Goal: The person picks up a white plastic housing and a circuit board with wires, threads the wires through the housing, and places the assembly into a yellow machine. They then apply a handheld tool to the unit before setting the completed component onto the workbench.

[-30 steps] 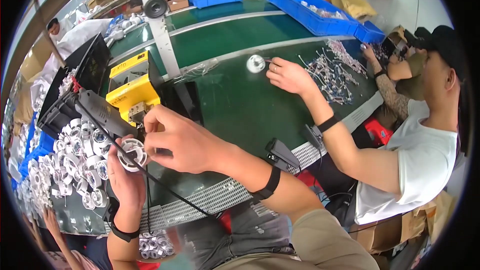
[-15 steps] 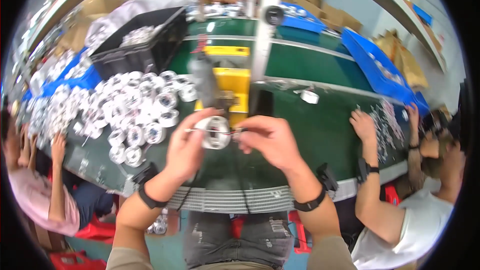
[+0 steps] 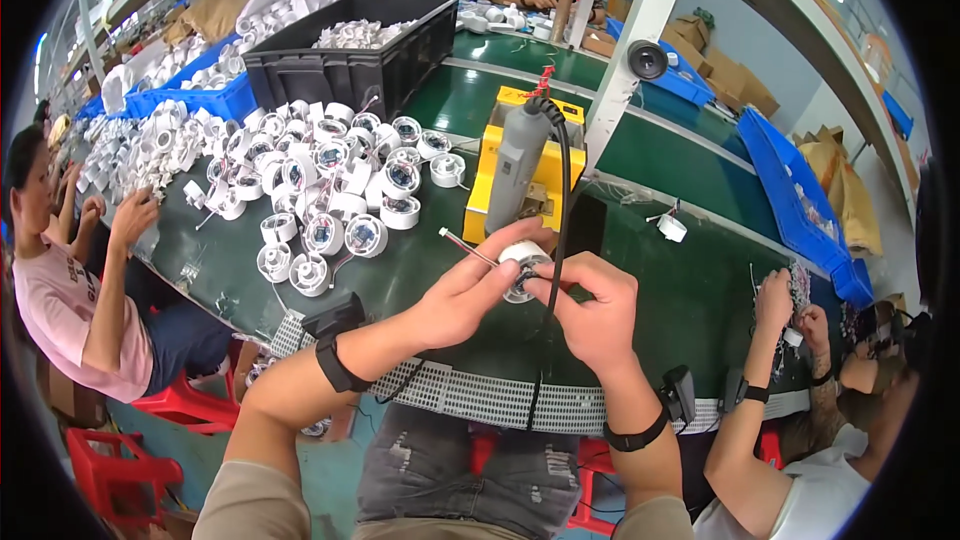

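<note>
My left hand is closed around a small white round plastic housing, with the thumb on its near side. A thin wire lead with a white plug sticks out past the left fingers. My right hand is closed at the housing's open face, thumb and forefinger pinched together by a small dark part inside; what they grip is too small to make out. Just beyond my hands stands a grey cylindrical tool against a yellow stand, and its black cable hangs in front of the right fingers.
Many white round housings with circuit boards are heaped on the green table to the left. Behind them stand a black crate and a blue bin. One housing lies right. Co-workers' hands work at both sides.
The view has swung left and the picture is sharper. My hands have drawn closer together; the housing is turned, and my right fingers have moved from the wire onto its open face.
</note>
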The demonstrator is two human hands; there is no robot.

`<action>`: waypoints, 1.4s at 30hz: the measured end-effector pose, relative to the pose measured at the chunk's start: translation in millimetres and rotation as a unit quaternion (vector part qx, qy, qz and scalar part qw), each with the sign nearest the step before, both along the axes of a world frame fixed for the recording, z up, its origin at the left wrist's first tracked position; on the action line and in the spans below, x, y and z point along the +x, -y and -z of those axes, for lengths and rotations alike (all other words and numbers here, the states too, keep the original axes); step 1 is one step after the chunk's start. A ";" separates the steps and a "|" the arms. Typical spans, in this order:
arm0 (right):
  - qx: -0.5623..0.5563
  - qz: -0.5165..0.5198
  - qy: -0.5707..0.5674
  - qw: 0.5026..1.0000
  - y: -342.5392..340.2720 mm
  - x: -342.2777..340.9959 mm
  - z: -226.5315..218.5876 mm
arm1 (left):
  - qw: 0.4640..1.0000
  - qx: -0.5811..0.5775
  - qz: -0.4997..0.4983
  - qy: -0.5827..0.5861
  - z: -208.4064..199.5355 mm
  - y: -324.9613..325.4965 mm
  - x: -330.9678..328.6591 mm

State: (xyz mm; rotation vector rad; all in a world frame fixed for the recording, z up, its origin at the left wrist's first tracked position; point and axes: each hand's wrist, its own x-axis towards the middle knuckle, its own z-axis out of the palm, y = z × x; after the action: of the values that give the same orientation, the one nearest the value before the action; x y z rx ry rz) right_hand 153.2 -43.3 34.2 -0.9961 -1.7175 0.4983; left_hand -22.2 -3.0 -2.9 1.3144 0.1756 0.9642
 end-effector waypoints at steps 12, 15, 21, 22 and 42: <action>-0.177 -0.024 -0.162 0.970 -11.1 4.8 18.0 | 0.985 0.079 -0.065 -0.138 -10.8 -0.8 0.4; -0.129 0.010 -0.029 0.991 -19.1 6.5 26.2 | 0.969 0.050 -0.125 -0.206 -4.0 -9.7 -3.0; -0.004 0.070 0.017 0.997 -40.4 -32.1 6.9 | 0.924 0.045 -0.120 -0.361 1.9 -17.5 -26.1; 0.039 0.061 -0.032 0.997 -44.8 -40.1 4.0 | 0.927 -0.010 -0.092 -0.362 3.1 -16.9 -25.7; 0.124 0.074 -0.296 0.944 -114.2 -54.4 -11.4 | 0.909 -0.116 -0.095 -0.388 7.7 -26.1 -20.2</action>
State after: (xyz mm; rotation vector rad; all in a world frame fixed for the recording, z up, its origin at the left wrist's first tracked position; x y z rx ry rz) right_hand 98.8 70.9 45.6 -0.6920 -1.1234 0.4153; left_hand -42.4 23.1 -10.6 1.4107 1.0169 0.5033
